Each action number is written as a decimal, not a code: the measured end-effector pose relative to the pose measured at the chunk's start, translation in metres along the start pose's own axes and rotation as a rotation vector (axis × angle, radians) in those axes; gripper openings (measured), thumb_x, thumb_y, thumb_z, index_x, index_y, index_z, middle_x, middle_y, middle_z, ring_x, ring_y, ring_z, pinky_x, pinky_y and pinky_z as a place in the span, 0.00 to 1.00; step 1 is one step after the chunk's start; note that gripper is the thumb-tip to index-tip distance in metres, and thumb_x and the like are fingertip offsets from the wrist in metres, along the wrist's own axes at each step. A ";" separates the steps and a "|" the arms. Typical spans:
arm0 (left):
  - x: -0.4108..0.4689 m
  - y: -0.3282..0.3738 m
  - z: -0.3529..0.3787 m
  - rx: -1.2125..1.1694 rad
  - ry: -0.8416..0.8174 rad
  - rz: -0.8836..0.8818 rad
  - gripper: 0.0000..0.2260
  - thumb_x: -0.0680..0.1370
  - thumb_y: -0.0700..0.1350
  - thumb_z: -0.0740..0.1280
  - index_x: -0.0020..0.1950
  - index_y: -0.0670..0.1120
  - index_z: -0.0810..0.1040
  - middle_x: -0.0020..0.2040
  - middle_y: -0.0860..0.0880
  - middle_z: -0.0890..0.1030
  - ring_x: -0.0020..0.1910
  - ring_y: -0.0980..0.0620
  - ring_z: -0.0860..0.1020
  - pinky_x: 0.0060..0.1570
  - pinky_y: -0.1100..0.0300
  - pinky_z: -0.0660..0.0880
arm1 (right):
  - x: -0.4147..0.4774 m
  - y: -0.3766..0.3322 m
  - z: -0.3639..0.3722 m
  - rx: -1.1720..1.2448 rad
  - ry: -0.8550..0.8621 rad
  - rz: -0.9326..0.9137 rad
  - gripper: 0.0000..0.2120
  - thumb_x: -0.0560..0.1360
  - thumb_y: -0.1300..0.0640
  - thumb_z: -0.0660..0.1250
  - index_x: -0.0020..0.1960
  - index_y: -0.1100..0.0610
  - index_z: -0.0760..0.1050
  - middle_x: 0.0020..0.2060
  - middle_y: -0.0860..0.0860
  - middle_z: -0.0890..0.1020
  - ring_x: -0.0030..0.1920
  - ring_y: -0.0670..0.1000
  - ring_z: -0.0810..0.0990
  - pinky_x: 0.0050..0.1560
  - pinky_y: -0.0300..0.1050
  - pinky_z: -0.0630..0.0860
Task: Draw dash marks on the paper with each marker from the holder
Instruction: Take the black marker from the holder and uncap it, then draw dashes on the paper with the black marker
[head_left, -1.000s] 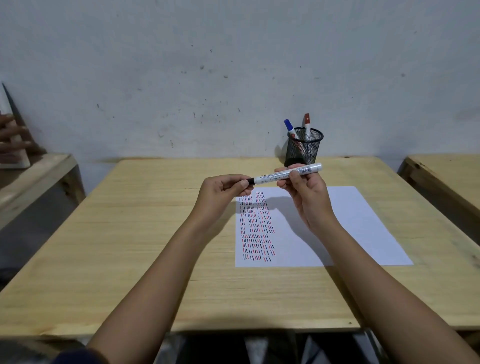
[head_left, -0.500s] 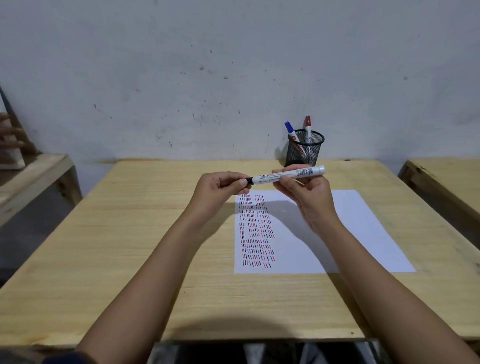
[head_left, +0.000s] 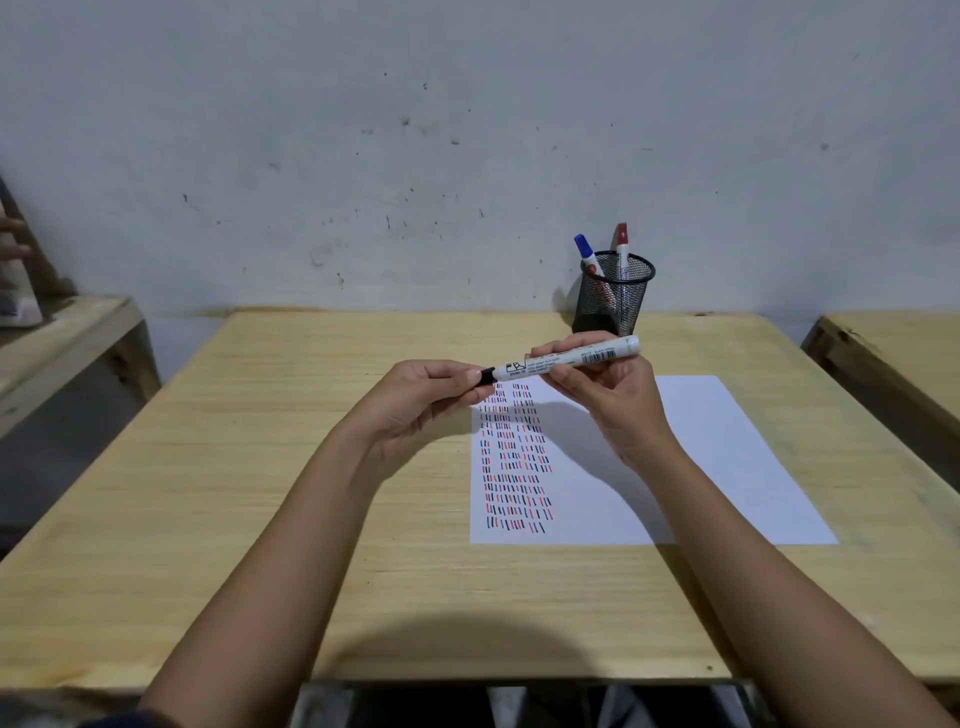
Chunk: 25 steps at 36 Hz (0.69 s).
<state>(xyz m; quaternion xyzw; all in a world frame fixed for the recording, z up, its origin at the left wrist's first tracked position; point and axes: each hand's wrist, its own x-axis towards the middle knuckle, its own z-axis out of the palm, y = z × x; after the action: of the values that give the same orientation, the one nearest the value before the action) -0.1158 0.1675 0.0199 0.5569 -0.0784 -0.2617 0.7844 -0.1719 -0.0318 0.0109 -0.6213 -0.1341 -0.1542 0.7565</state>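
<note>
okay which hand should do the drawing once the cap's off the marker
Probably the right hand: it grips the white marker's barrel directly above the white paper, while the left hand pinches only the black cap.

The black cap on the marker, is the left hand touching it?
Touching. The head view shows the left hand pinching the black cap between fingertips, with no gap, while the right hand grips the marker barrel above the paper.
</note>
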 end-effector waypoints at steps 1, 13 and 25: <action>0.000 0.001 0.000 -0.050 0.008 -0.028 0.06 0.74 0.32 0.64 0.49 0.33 0.78 0.36 0.44 0.85 0.35 0.56 0.84 0.36 0.71 0.78 | 0.000 0.001 0.000 -0.007 -0.003 -0.005 0.08 0.67 0.66 0.69 0.46 0.59 0.76 0.42 0.51 0.86 0.51 0.54 0.83 0.52 0.43 0.80; 0.009 0.004 -0.022 0.450 0.333 0.076 0.06 0.72 0.31 0.69 0.48 0.30 0.79 0.38 0.41 0.79 0.31 0.58 0.80 0.30 0.75 0.73 | 0.004 0.006 -0.025 0.010 0.232 0.013 0.08 0.68 0.61 0.71 0.46 0.58 0.76 0.42 0.50 0.86 0.50 0.51 0.82 0.53 0.42 0.79; 0.047 0.004 -0.010 1.209 0.375 0.135 0.06 0.71 0.36 0.69 0.47 0.39 0.82 0.44 0.45 0.79 0.41 0.49 0.75 0.40 0.60 0.70 | 0.004 0.011 -0.029 -0.173 0.347 0.054 0.10 0.69 0.69 0.70 0.43 0.55 0.79 0.43 0.52 0.83 0.45 0.43 0.82 0.50 0.35 0.78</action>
<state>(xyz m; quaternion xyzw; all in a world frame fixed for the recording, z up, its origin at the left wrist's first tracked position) -0.0707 0.1535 0.0123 0.9315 -0.1087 -0.0191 0.3465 -0.1638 -0.0585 -0.0033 -0.6513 0.0290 -0.2495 0.7161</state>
